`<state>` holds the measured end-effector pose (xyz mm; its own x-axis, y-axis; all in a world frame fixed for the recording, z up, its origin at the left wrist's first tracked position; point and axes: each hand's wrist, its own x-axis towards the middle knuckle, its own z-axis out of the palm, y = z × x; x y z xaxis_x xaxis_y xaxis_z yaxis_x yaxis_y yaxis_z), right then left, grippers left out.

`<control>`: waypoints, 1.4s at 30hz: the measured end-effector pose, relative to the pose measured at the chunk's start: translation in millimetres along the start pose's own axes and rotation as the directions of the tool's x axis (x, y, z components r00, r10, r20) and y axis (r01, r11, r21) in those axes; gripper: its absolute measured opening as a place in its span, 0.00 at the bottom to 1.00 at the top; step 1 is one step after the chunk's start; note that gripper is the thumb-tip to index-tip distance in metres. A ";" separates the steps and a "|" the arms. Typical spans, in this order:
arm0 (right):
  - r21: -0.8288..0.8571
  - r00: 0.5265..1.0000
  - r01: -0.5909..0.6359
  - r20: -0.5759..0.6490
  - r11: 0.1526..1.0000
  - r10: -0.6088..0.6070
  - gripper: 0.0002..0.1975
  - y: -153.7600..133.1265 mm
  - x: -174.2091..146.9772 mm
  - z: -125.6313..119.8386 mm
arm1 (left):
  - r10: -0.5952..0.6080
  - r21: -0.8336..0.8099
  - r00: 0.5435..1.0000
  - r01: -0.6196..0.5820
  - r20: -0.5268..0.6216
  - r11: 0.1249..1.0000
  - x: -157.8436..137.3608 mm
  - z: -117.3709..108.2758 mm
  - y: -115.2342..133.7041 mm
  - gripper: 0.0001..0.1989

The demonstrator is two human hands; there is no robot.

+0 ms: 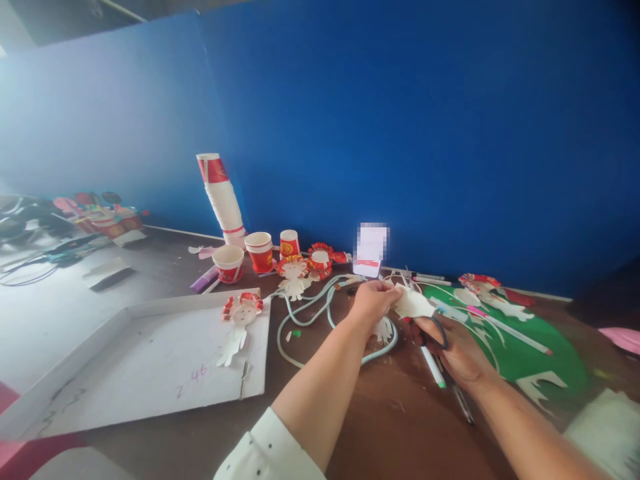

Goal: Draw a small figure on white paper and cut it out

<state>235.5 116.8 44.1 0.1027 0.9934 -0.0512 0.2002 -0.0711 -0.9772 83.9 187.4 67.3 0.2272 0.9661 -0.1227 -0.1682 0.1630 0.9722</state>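
Note:
My left hand point(373, 303) pinches the edge of a white paper cutout point(414, 303). My right hand point(457, 347) has its fingers through the dark handles of a pair of scissors point(441, 332), right below the cutout; the blades are mostly hidden. Under my right hand lie a marker with a green cap point(433, 367) and a dark pen point(461, 398). Just beyond my left hand a phone point(370, 250) leans upright, its screen blurred out. Another white cutout point(384, 331) lies partly behind my left wrist.
A shallow white box lid point(150, 353) holds a paper figure with a red fringe point(243, 312). Behind are red paper cups point(259, 253) and a tall leaning cup stack point(223, 203) by a blue partition point(400, 133). A pale cable point(285, 340) loops mid-table. Green card point(555, 350) carries scraps and markers.

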 end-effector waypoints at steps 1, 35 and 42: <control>0.009 1.000 -0.008 -0.008 1.000 0.008 0.18 0.6 0.3 -0.3 | -0.001 0.001 1.000 0.001 0.006 1.000 -0.7 0.0 0.4 0.10; 0.125 1.000 0.003 -0.005 0.992 -0.002 0.19 -4.4 -1.0 1.5 | -0.004 0.107 0.995 -0.007 0.097 0.994 -7.0 3.7 7.4 0.07; 0.105 1.000 0.015 -0.023 0.994 -0.013 0.19 -7.5 -2.1 2.6 | 0.004 0.175 0.995 -0.021 0.097 0.984 -6.7 1.1 8.0 0.06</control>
<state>231.2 115.5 51.0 0.1230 0.9918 -0.0339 0.0982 -0.0462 -0.9941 82.1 182.1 76.2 0.3186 0.9427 -0.0986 -0.0023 0.1048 0.9945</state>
